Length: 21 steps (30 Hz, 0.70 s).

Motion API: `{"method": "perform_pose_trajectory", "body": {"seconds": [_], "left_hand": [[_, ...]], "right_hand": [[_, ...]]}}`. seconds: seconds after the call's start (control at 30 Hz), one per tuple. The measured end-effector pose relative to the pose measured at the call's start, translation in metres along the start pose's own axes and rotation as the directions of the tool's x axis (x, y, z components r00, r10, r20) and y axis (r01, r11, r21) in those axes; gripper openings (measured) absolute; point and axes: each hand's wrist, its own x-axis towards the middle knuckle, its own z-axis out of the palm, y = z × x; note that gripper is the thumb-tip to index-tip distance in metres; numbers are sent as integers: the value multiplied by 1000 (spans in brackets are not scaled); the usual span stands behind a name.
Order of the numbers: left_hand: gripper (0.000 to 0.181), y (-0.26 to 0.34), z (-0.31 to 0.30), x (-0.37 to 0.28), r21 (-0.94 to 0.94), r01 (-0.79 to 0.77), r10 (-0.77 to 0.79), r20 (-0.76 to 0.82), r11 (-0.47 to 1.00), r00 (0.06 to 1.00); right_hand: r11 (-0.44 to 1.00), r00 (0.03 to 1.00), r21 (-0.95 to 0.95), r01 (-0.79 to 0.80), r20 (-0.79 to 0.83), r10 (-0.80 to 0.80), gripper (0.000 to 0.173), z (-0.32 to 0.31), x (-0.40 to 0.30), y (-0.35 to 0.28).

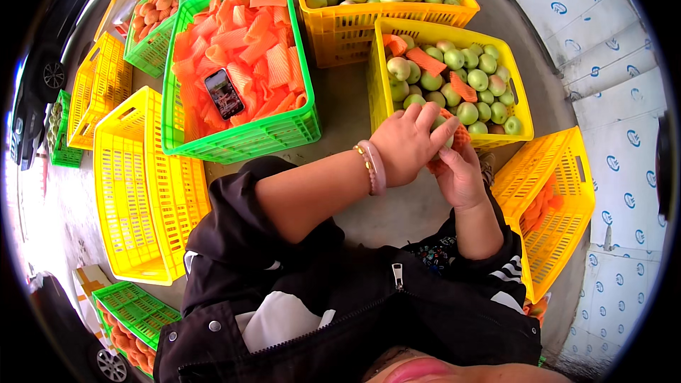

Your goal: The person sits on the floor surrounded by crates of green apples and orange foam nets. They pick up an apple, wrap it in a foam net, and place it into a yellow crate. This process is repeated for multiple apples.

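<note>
Both hands meet over the near edge of a yellow plastic crate [452, 141] of green-red apples [454, 59]. Between them is a green apple [450, 141], partly inside an orange-red foam net sleeve [462, 137]. My left hand [408, 141], with bracelets on its wrist, grips the apple from above, its fingers bent over it. From below, my right hand [462, 178] holds the sleeved side, thumb against the fruit. My fingers hide much of the apple. Loose foam sleeves [425, 61] lie on the apples in the crate.
A green crate [245, 141] of flattened foam sleeves [255, 37] stands at left, with a smartphone [224, 94] on top. Behind is another apple-filled yellow crate [340, 26]. Yellow crates stand at left [125, 186] and right [553, 213]; the right one holds foam sleeves [540, 207].
</note>
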Motion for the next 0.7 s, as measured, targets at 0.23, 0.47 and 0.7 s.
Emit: {"method": "perform_pose_trajectory", "body": {"seconds": [0.23,0.47,0.7], "left_hand": [[39,-9,-18,12,-957,71,-462,-69,280,884],[62,-6,-13,3,-707,432,91,466,-560,880],[48,-16,0,-6,-724,459,213,411,-515,886]], "right_hand": [[932,977,353,79,157,-142,67,6,3,-5],[836,902,548,-24,373,-219,89,-22,-10,1],[827,824,560,-36,485,-293,98,-31,-10,4]]}}
